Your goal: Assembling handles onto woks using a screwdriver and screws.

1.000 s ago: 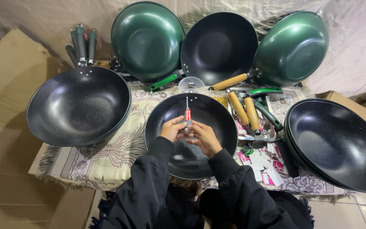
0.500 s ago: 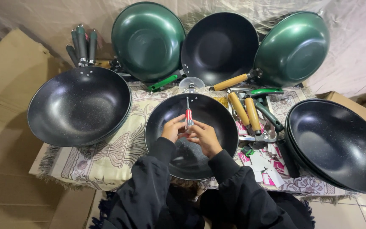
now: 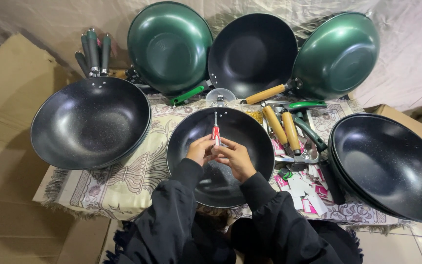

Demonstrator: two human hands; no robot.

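Observation:
A black speckled wok (image 3: 250, 146) lies in front of me on the patterned cloth (image 3: 137, 171). Over its middle my left hand (image 3: 200, 149) and my right hand (image 3: 235, 157) are closed together around a red-handled screwdriver (image 3: 216, 131). Its metal shaft points away from me toward the wok's far rim, where a bracket with rivet holes sits. Both arms wear black sleeves.
A stack of black woks (image 3: 91, 122) with dark handles lies left, another stack of black woks (image 3: 391, 166) right. Two green woks (image 3: 169, 46) (image 3: 338, 54) and one black wok (image 3: 252, 51) lean on the back sheet. Loose wooden and green handles (image 3: 289, 127) and paper tags (image 3: 304, 188) lie right of centre. Cardboard (image 3: 6, 98) flanks the left.
Both hands have shifted slightly on the screwdriver handle over the wok; the shaft stays pointed at the far rim. Nothing else has moved.

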